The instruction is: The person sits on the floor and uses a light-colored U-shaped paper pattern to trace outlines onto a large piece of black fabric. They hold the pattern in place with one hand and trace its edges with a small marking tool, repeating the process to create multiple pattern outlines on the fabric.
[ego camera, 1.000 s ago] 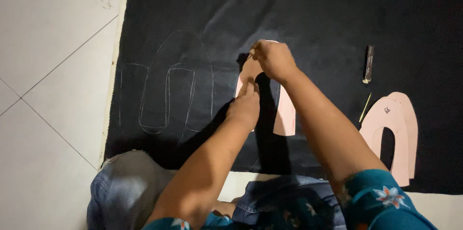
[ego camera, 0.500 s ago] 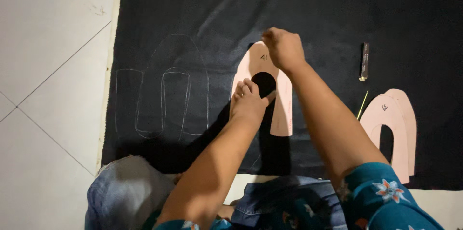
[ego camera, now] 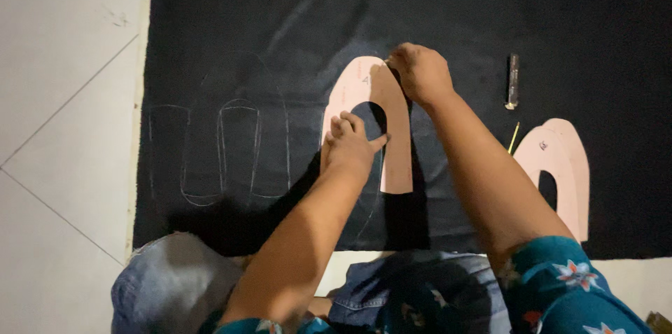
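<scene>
The pink arch-shaped template [ego camera: 392,131] lies flat on the black cloth [ego camera: 280,19], its long axis running away from the person, curved top farthest off. The left hand [ego camera: 350,148] presses open-fingered on the template's left leg, while the right hand [ego camera: 422,73] sits at the crown, fingers pinched around something too small to identify, so the right is nearer the top.
</scene>
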Demonstrator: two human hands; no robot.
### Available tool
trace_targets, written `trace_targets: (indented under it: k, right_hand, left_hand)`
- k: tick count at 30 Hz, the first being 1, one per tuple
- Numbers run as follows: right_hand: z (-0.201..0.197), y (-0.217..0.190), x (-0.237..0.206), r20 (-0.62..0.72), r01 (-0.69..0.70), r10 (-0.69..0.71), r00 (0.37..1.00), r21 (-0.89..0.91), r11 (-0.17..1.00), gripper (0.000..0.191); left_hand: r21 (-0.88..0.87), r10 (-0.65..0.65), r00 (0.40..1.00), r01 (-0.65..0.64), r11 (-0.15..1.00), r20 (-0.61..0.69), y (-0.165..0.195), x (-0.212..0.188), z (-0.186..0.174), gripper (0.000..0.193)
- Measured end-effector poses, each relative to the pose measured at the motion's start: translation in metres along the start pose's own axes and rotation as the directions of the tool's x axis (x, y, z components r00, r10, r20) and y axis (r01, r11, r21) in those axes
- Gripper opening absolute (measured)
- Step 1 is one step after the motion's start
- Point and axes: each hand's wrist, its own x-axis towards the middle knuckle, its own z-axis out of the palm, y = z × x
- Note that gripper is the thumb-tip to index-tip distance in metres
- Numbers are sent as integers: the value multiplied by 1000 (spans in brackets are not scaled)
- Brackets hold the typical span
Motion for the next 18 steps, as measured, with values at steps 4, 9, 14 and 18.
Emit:
trace_targets:
  k: [4, 9, 14, 18]
  right_hand:
    - [-6, 19, -21, 24, 47, -47, 999, 1, 999, 27]
    - [-4, 24, -34, -19, 41, -39, 999, 127, 991, 27]
    - [-7, 29, -72, -2, -11, 12, 1000, 126, 992, 25]
    - [-12, 35, -127, -26, 72, -70, 997, 124, 990, 27]
  left_hand:
    - [13, -10, 996, 11, 1000, -86, 0, -6, 0, 109]
    - [-30, -25, 999, 24, 999, -40, -5, -17, -5, 106]
    - [-47, -38, 998, 35, 998, -53, -6, -22, -8, 99]
    - [-52, -47, 996, 43, 998, -75, -3, -17, -4, 92]
